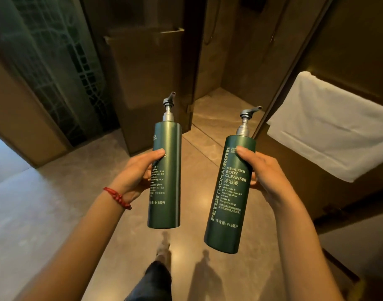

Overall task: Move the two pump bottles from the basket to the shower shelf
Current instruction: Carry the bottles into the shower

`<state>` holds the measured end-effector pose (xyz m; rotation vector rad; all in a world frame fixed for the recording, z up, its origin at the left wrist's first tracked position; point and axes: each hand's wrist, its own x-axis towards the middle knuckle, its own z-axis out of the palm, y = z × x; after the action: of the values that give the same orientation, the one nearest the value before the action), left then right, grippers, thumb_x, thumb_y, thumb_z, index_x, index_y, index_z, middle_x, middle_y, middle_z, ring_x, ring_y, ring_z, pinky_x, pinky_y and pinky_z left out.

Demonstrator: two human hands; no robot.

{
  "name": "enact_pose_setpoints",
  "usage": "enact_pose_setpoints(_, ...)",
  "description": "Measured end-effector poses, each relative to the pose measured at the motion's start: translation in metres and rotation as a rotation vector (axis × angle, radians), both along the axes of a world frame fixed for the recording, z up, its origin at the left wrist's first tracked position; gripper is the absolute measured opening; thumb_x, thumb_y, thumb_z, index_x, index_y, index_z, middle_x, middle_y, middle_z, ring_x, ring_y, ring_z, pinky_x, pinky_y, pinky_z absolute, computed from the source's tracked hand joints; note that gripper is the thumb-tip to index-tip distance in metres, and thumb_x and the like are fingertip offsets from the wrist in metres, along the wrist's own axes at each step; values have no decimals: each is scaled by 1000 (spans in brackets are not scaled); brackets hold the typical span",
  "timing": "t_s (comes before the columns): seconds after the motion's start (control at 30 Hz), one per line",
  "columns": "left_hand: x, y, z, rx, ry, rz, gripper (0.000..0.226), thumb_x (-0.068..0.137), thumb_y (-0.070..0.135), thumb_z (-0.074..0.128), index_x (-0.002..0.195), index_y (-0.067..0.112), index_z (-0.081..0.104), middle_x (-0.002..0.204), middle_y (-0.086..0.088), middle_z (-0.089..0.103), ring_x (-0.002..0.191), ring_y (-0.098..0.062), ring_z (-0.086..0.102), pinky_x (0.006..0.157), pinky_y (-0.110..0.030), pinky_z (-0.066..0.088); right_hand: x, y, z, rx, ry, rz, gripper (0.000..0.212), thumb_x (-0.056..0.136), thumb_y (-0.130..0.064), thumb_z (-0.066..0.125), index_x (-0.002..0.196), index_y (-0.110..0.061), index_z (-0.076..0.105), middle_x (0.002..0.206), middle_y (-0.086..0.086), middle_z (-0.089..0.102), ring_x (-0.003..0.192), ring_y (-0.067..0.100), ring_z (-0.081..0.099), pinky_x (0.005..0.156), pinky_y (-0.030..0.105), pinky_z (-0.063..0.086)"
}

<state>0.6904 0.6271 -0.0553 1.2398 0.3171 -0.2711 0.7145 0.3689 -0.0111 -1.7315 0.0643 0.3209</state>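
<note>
Two tall dark green pump bottles with grey pump heads are held upright in the air in front of me. My left hand (140, 170) grips the left pump bottle (167, 192) around its middle; a red cord bracelet is on that wrist. My right hand (262, 170) grips the right pump bottle (227, 205), whose label reads "body cleanser", and this one leans slightly to the right. Neither the basket nor the shower shelf can be made out in this view.
A shower stall opening (218, 101) lies straight ahead behind a glass door edge (192, 83). A white towel (329, 129) hangs at the right. A patterned glass panel (62, 68) stands at the left. My leg (155, 279) shows on the stone floor below.
</note>
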Motion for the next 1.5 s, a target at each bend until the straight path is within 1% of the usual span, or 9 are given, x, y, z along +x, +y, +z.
enact_pose_setpoints(0.07,53,7,-4,-5,-1,13,48,51,41,69,88,11,63,72,-5,73,66,-19,68,63,-31,57,48,7,-4,8,-11,-52,54,48,-65,67,81,-23,69,70,-12,74,66,6,68,46,17,49)
enact_pose_setpoints(0.23,195,24,-2,7,16,-16,57,39,46,74,83,10,67,73,-9,71,67,-22,66,69,-34,56,176,27,-7,51,-6,-170,48,46,-63,68,71,-22,72,65,-10,74,61,7,68,46,17,50)
enact_pose_setpoints(0.4,329,24,17,9,-25,-72,40,44,41,72,69,10,70,62,-7,71,55,-18,65,56,-28,56,290,41,1,70,-6,-233,41,52,-56,66,70,-19,69,54,-13,70,51,-1,63,40,10,43)
enact_pose_setpoints(0.63,484,0,19,-29,16,-134,58,42,43,74,88,7,69,90,-19,68,81,-31,62,85,-47,49,428,26,-11,78,12,-335,27,65,-49,69,67,-22,69,59,-10,71,56,5,66,43,15,48)
enact_pose_setpoints(0.83,615,-40,4,-32,1,-167,61,36,45,78,83,8,69,79,-13,72,75,-27,66,81,-43,53,547,-5,-19,69,-50,-369,25,67,-49,69,74,-25,71,64,-13,72,60,3,67,43,11,45)
enact_pose_setpoints(1.0,723,-82,20,3,-34,-246,55,40,45,74,82,8,68,70,-7,74,65,-19,69,61,-28,58,646,-40,-5,92,-87,-381,30,69,-47,68,84,-22,70,70,-8,74,67,9,69,48,15,49)
enact_pose_setpoints(1.17,822,-113,35,12,-48,-256,49,38,47,76,70,10,71,74,-14,67,64,-26,60,58,-34,49,741,-67,5,123,-89,-443,21,74,-40,67,76,-18,69,61,-7,71,59,6,66,44,16,47)
enact_pose_setpoints(1.37,945,-145,31,26,-73,-391,43,49,48,66,65,9,59,27,2,46,24,-3,35,33,-13,29,844,-99,3,106,-108,-524,19,74,-40,66,74,-21,67,63,-8,70,61,5,66,45,16,48)
enact_pose_setpoints(1.5,1032,-167,26,-23,-86,-425,48,46,45,70,73,6,64,48,1,64,41,-8,56,47,-17,48,916,-114,3,93,-105,-587,20,74,-40,66,76,-20,66,63,-8,70,60,4,66,44,15,47)
